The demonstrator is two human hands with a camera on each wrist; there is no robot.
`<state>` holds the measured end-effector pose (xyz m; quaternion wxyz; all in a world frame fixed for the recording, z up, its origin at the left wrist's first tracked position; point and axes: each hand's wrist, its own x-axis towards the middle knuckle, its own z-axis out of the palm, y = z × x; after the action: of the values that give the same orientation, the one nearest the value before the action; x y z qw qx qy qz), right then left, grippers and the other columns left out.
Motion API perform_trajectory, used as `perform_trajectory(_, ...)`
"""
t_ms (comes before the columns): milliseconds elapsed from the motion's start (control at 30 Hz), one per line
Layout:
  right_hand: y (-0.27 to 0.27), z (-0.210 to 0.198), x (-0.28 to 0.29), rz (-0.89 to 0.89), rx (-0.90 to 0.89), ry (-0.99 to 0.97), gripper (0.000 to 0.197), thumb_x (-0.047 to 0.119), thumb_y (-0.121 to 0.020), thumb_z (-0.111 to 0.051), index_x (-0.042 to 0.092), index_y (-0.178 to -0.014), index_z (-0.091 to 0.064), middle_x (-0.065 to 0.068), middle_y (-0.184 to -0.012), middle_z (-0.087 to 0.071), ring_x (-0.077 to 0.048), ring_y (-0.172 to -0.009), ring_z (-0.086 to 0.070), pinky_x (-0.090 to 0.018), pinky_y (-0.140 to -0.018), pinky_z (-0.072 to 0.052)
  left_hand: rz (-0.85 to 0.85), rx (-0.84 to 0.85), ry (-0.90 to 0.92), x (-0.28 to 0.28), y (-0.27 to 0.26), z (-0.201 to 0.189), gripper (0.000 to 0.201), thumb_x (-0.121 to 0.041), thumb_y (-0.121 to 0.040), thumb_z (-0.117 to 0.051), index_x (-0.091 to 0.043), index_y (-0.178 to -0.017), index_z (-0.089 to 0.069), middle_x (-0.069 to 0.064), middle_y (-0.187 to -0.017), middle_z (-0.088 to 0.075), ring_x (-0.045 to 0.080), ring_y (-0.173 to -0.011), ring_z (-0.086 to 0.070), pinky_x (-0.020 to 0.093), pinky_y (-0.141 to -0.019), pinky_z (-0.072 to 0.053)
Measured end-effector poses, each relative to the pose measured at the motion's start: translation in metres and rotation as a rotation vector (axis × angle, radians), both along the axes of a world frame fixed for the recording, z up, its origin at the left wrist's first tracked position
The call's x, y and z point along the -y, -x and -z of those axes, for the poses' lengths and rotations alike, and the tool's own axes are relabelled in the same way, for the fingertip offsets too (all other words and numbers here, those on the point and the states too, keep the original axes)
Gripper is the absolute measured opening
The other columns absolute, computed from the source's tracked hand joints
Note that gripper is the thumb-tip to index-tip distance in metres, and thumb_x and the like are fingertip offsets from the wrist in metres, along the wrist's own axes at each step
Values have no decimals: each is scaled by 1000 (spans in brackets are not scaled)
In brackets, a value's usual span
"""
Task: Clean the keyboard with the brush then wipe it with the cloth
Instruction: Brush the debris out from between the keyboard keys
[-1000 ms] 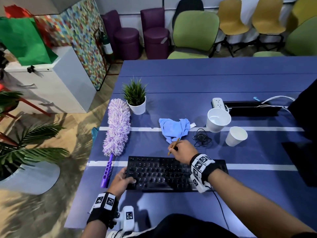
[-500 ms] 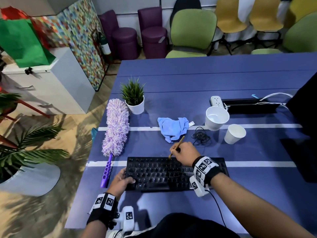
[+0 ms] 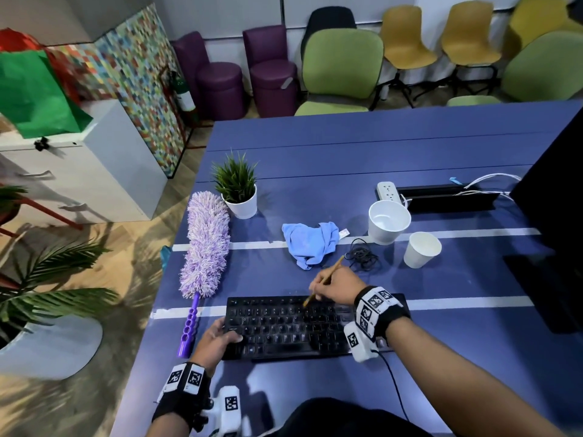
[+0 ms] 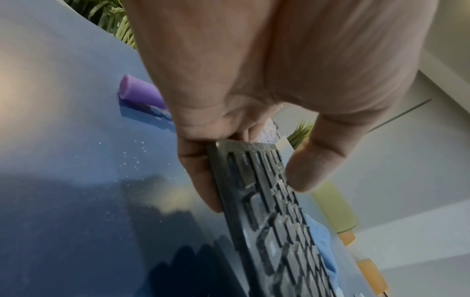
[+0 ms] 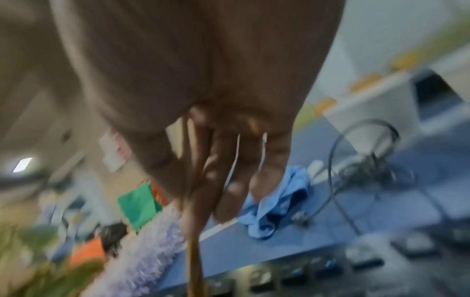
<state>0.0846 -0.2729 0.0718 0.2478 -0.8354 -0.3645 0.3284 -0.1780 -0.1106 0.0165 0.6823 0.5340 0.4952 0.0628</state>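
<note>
A black keyboard [image 3: 293,326] lies flat near the front of the blue table [image 3: 347,146]. My left hand [image 3: 217,340] grips its left end [image 4: 254,180], thumb on the keys and fingers under the edge. My right hand [image 3: 334,287] pinches a thin wooden brush [image 3: 325,280], its lower end down at the keyboard's top key rows. The right wrist view is blurred and shows the brush stem [image 5: 194,251] running down between my fingers. A crumpled blue cloth [image 3: 310,242] lies just behind the keyboard.
A purple fluffy duster [image 3: 206,247] lies left of the keyboard, its handle [image 4: 142,93] close to my left hand. Behind stand a small potted plant [image 3: 238,190], a white pot [image 3: 388,225], a paper cup [image 3: 421,249], a coiled black cable [image 3: 362,255] and a power strip [image 3: 388,190].
My right hand with the brush has shifted a little to the right along the keyboard's top rows. The left hand has kept its grip on the left end.
</note>
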Motion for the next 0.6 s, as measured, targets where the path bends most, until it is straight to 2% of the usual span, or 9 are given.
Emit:
perform_trajectory(67,-1,5,2,-11,35,65,22,28,-86,-59,13,-77,-72,-1,-83,-74,-11,-77,-65,-30,-72,-55,1,-19,7,-2,1,0,35,15,-80,-52,-3,-109,-57,16,-89,-67,26,-74,-63,30,-60,-51)
perform_trajectory(100,-2,6,5,33,132,82,24,30,-86,-55,15,-78,-71,-1,-86,-72,-16,-82,-65,-32,-75,-55,5,-16,12,-3,1,0,32,12,-81,-54,-4,-109,-57,15,-87,-67,23,-68,-64,27,-54,-51)
perform_trajectory(167,-7,8,9,79,204,32,23,29,-86,-54,19,-71,-68,-1,-83,-71,-20,-82,-65,-32,-77,-55,4,1,-4,-2,0,-2,24,7,-85,-56,-9,-103,-57,14,-89,-66,17,-62,-64,24,-48,-50)
perform_trajectory(267,-7,4,12,-12,14,50,17,26,-86,-61,17,-78,-73,0,-81,-75,-15,-82,-68,-24,-76,-54,17,23,-41,-1,-5,-9,16,-5,-92,-55,-21,-97,-56,3,-86,-69,13,-68,-65,22,-49,-52)
perform_trajectory(333,-13,10,15,58,107,66,17,29,-84,-59,19,-81,-73,6,-86,-74,-15,-85,-68,-27,-77,-55,55,9,-75,0,-12,-14,11,-14,-97,-50,-22,-92,-55,-2,-87,-67,10,-69,-63,23,-54,-50)
perform_trajectory(400,-19,13,20,187,213,6,16,30,-83,-59,22,-78,-72,9,-87,-73,-15,-83,-66,-28,-77,-55,50,-26,-88,-6,-16,-14,14,-17,-99,-45,-21,-90,-55,0,-86,-64,14,-67,-59,23,-50,-47)
perform_trajectory(467,-24,13,24,166,155,-34,15,29,-86,-61,23,-77,-71,7,-84,-72,-13,-84,-65,-23,-76,-51,61,-72,-71,-14,-17,-16,15,-22,-99,-45,-20,-92,-58,5,-85,-63,19,-64,-56,19,-46,-46)
perform_trajectory(533,-25,12,31,109,99,-37,13,28,-85,-63,21,-78,-72,7,-78,-70,-10,-79,-64,-15,-69,-47,128,-114,-76,-23,-17,-20,20,-30,-98,-47,-17,-94,-62,7,-83,-64,22,-62,-56,22,-52,-46)
perform_trajectory(600,-23,20,40,127,75,-75,15,29,-82,-64,17,-76,-71,5,-74,-71,-11,-74,-65,-20,-68,-51,214,-161,-93,-32,-16,-20,33,-38,-96,-47,-11,-91,-66,10,-76,-64,23,-61,-56,27,-56,-48)
